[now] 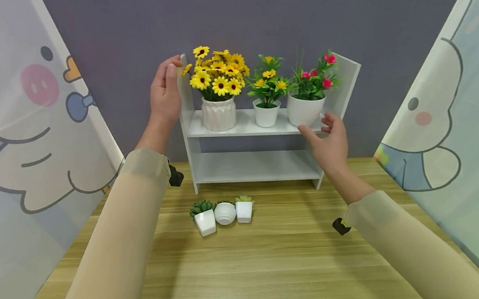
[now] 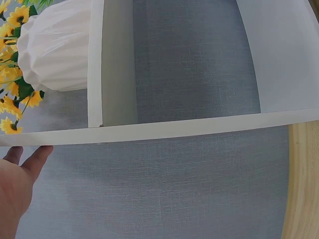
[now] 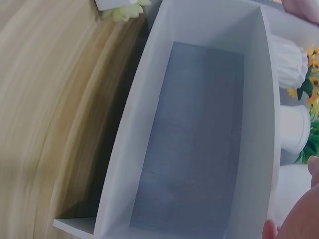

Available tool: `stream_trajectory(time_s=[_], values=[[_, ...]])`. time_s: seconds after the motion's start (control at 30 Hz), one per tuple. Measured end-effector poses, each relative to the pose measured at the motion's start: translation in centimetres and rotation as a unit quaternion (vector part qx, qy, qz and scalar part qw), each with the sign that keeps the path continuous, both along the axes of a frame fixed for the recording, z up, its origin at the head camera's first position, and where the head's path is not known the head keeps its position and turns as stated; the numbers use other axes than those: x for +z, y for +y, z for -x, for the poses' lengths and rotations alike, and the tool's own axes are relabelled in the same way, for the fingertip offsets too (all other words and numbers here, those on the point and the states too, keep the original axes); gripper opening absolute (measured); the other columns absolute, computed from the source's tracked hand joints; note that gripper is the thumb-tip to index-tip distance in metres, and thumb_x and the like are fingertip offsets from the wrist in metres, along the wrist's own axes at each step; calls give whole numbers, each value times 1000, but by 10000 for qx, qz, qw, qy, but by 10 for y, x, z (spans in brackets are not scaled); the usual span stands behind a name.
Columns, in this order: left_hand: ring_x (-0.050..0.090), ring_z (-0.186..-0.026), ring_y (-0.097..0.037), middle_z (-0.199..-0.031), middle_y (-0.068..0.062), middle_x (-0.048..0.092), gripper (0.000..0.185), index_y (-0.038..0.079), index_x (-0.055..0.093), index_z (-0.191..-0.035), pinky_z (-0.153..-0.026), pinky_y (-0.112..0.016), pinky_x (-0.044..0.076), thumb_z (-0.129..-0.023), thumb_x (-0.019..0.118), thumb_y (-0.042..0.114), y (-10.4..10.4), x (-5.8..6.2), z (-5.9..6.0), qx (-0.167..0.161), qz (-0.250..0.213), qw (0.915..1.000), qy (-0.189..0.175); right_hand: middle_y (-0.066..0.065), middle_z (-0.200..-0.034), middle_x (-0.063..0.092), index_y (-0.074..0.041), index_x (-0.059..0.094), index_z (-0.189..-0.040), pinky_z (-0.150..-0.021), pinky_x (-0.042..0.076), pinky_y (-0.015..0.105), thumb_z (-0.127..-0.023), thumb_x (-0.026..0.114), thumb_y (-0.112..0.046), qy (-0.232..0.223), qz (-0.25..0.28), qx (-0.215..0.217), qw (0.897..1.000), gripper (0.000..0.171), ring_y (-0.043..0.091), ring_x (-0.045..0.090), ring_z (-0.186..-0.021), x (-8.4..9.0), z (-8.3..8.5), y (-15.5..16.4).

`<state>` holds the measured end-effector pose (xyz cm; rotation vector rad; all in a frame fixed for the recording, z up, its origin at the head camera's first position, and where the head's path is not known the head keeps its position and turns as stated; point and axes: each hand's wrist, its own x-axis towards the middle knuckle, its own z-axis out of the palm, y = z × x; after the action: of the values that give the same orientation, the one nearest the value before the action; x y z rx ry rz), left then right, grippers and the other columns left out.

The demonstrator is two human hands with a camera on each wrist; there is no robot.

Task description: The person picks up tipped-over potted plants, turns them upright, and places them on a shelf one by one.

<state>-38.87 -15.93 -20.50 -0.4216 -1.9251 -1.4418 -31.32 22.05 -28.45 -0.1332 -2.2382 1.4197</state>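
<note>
A white two-tier shelf (image 1: 249, 165) stands on a wooden table against a dark wall. My left hand (image 1: 165, 91) is at the top of its left side panel, fingertips touching the outer side in the left wrist view. On the upper board sit a ribbed white pot (image 1: 219, 115) of yellow daisies (image 1: 219, 77), a small white pot (image 1: 267, 114) with yellow flowers, and a larger white pot (image 1: 305, 108) with pink flowers. My right hand (image 1: 330, 143) is at the larger pot's base, thumb and fingers spread apart; whether it touches the pot cannot be told.
On the table before the shelf lie three small potted succulents: one in a square pot (image 1: 205, 222), one in a round pot (image 1: 225, 213), one in another square pot (image 1: 244, 211). Cartoon-printed curtains hang left (image 1: 11, 118) and right (image 1: 458, 123).
</note>
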Motion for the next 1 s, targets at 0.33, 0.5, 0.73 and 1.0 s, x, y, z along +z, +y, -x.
stream_trajectory(time_s=[0.33, 0.5, 0.73, 1.0], values=[[45, -156, -3, -167, 11, 54, 44, 10, 60, -142, -129, -24, 34, -120, 39, 42, -1, 0, 2, -2, 39, 10000, 11, 14, -167, 47, -7, 36, -167, -115, 50, 51, -99, 77, -58, -413, -380, 663, 9962, 94, 33, 54, -146, -25, -31, 9], [45, -156, -3, -167, 12, 53, 43, 13, 61, -142, -129, -24, 34, -120, 39, 42, -1, 0, 1, 42, 67, 10000, -2, 17, -163, 50, -5, 40, -162, -102, 55, 35, -101, 75, -58, -799, -629, 1144, 9882, 89, 35, 57, -141, -48, -44, 15], [44, -156, -3, -167, 11, 53, 44, 12, 61, -143, -129, -24, 33, -120, 39, 42, 0, 0, 0, 63, 49, 10000, -16, 17, -157, 55, -2, 46, -156, -91, 56, 23, -103, 76, -51, -1262, -814, 1588, 9758, 78, 35, 61, -135, -78, -54, 21], [45, -156, -3, -167, 10, 54, 43, 12, 61, -141, -128, -24, 34, -120, 39, 41, 0, 0, 1, 52, 57, 10000, 29, 22, -156, 56, -2, 48, -154, -92, 59, 31, -104, 77, -42, -1874, -904, 2151, 9542, 70, 34, 64, -131, -110, -62, 18]])
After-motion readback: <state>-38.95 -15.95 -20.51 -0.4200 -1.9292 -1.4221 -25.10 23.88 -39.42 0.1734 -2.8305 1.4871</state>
